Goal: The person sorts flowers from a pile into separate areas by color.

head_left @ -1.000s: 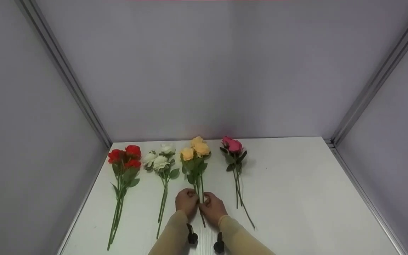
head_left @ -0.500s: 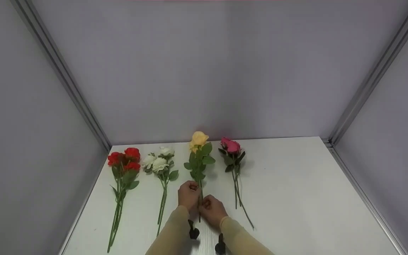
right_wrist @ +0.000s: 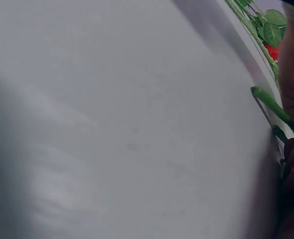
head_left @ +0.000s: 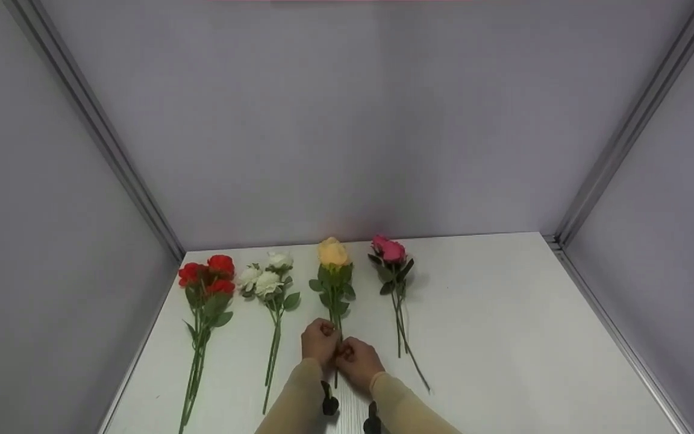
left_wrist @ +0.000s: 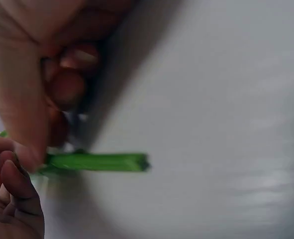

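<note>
In the head view a bunch of yellow roses (head_left: 333, 253) points away from me, its blooms close together above green leaves (head_left: 335, 283). My left hand (head_left: 319, 342) pinches the stems below the leaves. Slightly lower, my right hand (head_left: 359, 363) grips them too, thumb and fingers curled in. The lower stem (head_left: 336, 381) sticks out below both hands. From the left wrist a cut green stem end (left_wrist: 107, 162) shows past the fingertips, over the white surface. Two stem ends (right_wrist: 271, 103) appear by the hands at the right edge of the right wrist view.
Red roses (head_left: 220, 265) lie at the far left of the white table (head_left: 503, 337), with white roses (head_left: 267, 283) between them and my left hand. Pink roses (head_left: 393, 251) lie to the right, stems fanned toward me. Grey walls (head_left: 347, 120) enclose the back and sides.
The yellow blooms, spread apart a second ago, have come together into a tighter cluster. They rose and turned half a second ago and are lower now. Both hands stay at the stems.
</note>
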### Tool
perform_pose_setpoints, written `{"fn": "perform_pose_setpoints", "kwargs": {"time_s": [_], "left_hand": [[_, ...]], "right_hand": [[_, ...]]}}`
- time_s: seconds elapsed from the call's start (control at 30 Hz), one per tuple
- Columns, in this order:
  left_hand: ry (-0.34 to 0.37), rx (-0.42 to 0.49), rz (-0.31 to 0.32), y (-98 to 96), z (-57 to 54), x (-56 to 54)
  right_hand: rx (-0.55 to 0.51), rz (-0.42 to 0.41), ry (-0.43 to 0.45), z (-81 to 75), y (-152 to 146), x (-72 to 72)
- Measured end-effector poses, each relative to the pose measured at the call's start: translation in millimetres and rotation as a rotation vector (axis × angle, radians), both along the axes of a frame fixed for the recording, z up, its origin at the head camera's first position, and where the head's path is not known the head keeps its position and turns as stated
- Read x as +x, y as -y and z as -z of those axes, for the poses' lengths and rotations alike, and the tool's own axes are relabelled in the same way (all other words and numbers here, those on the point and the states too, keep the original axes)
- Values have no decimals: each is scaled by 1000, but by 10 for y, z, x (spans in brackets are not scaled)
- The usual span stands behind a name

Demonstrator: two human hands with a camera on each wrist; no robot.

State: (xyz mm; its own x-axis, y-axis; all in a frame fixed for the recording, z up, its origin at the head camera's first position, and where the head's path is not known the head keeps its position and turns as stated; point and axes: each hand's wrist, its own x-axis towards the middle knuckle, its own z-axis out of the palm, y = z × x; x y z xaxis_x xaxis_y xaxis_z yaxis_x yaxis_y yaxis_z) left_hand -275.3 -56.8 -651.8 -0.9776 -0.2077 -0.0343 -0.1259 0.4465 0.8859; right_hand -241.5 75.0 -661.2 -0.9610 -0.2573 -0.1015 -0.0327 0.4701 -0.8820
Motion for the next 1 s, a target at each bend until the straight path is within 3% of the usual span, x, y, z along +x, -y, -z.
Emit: {"fn": "perform_pose_setpoints", "kwargs": {"time_s": [0.17,0.57,0.87,1.0], "left_hand": [[46,75,-25,25,8,84],[-25,72,-11,65,12,145],[-2,86,-13,108,-105,139],[-17,81,-8,179,-231,126]], "right_hand": [[4,-6,12,-11,10,18],[-11,-9,-83,-19,29,56],[-56,11,-65,-51,-84,13],[-101,-1,-70,-187,-250,-11]]}}
